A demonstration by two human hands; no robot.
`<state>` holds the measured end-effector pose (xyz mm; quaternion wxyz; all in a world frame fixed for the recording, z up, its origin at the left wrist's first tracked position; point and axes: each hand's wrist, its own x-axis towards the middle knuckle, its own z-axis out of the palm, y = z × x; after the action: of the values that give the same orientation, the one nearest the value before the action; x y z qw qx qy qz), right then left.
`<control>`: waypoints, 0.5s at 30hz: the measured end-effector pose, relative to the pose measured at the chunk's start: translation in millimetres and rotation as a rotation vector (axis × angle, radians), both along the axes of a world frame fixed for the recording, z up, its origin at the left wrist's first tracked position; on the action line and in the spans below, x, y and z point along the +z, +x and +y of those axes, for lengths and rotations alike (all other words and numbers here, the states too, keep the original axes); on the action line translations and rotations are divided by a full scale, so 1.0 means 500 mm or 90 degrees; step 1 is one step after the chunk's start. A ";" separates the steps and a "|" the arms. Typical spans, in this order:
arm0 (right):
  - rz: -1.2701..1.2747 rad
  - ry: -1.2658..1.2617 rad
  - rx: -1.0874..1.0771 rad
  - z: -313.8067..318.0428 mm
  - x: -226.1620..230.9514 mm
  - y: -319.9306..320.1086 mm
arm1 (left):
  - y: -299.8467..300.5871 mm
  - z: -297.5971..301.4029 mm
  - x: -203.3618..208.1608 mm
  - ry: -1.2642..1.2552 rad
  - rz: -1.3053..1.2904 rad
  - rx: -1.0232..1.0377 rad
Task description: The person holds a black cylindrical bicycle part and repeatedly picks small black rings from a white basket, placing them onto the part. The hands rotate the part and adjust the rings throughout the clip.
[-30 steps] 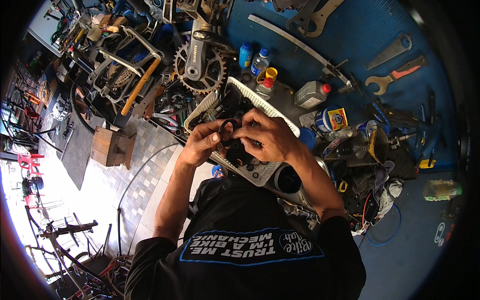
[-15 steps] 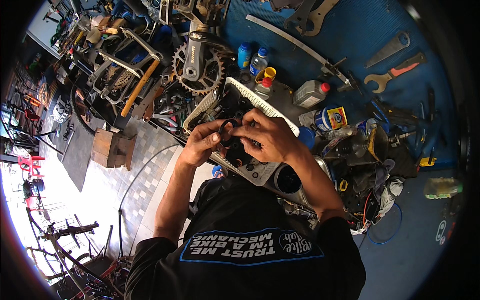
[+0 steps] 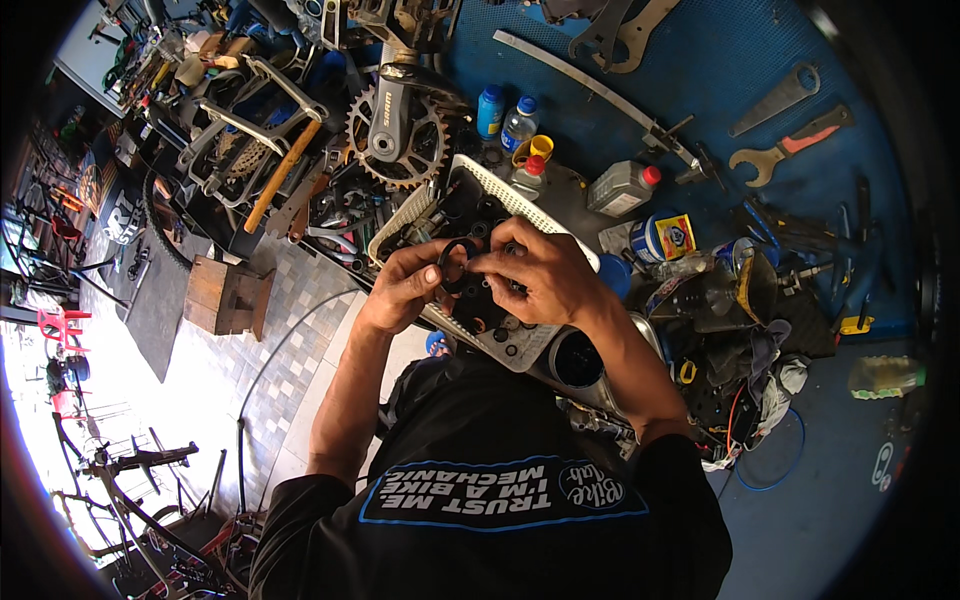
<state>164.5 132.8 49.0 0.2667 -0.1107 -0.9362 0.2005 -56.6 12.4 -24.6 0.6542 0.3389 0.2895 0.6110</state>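
One off-white perforated basket (image 3: 530,203) of loose dark parts (image 3: 462,200) lies beneath both hands. Right hand (image 3: 545,275): fingers curled, tips at the right side of a black ring (image 3: 446,265), cannot tell whether pinching; left hand (image 3: 405,287) pinches that ring over the basket's middle. Smaller dark ring (image 3: 511,351) lies by the basket's near corner.
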 end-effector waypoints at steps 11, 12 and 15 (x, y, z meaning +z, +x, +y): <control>-0.012 0.025 0.021 0.003 0.008 0.003 | 0.006 0.002 0.015 -0.007 0.024 0.020; -0.008 0.027 0.019 0.001 0.011 0.002 | 0.006 0.002 0.016 -0.007 0.025 0.020; -0.005 0.034 0.025 0.005 0.004 0.004 | 0.006 0.002 0.016 -0.017 0.026 0.019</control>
<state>166.5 135.1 51.0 0.2618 -0.0857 -0.9443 0.1801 -53.6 13.3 -16.8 0.6434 0.3380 0.3159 0.6099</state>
